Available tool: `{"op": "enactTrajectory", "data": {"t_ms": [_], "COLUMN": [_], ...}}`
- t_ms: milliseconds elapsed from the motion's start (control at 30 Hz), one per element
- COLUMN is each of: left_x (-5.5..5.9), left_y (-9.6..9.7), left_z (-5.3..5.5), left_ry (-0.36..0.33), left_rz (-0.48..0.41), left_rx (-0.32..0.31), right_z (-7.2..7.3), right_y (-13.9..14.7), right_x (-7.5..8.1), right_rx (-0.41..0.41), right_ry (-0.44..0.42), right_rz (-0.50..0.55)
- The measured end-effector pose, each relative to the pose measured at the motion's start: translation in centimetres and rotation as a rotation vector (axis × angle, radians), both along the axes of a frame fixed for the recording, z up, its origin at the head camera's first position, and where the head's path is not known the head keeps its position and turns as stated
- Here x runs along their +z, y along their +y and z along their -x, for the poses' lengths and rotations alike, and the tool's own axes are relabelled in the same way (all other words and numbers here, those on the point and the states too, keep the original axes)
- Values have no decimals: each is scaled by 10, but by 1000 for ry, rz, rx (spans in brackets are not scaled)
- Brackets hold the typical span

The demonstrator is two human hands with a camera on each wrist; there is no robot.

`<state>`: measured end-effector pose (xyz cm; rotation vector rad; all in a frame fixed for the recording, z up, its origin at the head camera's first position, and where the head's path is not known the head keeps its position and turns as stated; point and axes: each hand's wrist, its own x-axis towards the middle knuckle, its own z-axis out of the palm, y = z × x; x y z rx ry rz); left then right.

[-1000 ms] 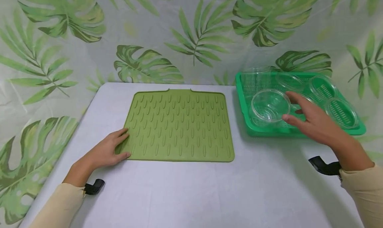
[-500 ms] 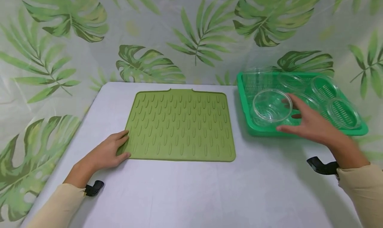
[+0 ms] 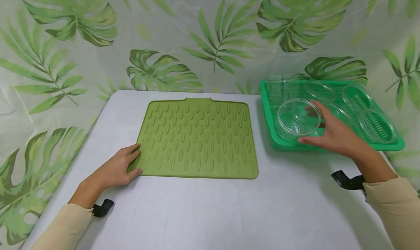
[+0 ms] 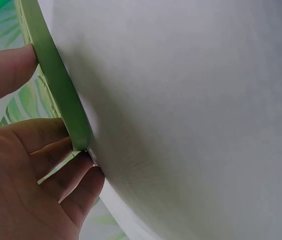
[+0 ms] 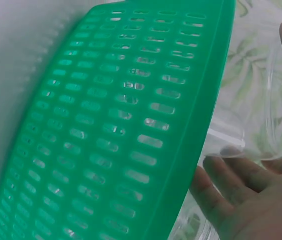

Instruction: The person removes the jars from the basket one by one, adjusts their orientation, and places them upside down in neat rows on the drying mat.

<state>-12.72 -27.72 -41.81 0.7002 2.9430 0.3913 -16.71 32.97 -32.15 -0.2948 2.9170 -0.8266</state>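
Note:
A green ridged silicone mat [image 3: 198, 139] lies flat on the white table. My left hand [image 3: 113, 168] rests at its near left corner, thumb on the near edge and fingertips on the left edge. In the left wrist view, the fingers [image 4: 56, 172] are extended against the mat's side, the outer fingertips by the tablecloth. My right hand [image 3: 338, 133] spreads around a clear round plastic container [image 3: 296, 120] in the green basket [image 3: 271, 131]. Its thumb is on the near side, fingers on the far side. In the right wrist view, the fingertips [image 5: 225, 155] reach the container's wall.
Several more clear round containers, one [image 3: 377, 128] at the right, fill the basket. A taller clear container [image 3: 282, 88] stands in the back left corner. Behind the table [image 3: 203, 210] hangs a leaf-patterned curtain [image 3: 216, 35].
My right hand has moved left around the container, its thumb sliding along the near side and fingers reaching behind. The container keeps its place in the basket. The left hand stays at the mat's corner.

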Motion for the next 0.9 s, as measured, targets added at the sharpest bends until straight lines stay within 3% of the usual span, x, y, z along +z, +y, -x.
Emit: {"op": "enactTrajectory", "data": {"t_ms": [300,567,900], "left_x": [3,4,5], "left_y": [2,0,2], "left_z": [0,-3,-2], "left_ry": [-21,-22,-24], "left_rz": [-2,-9,4], "left_rx": [7,9,9], "right_z": [8,12,12], "right_y": [-6,-6,-6], "right_x": [-6,-18,-12], "right_rx": [69,58,21], "right_ry": [35,51,64], "right_rz": [189,207,181]}}
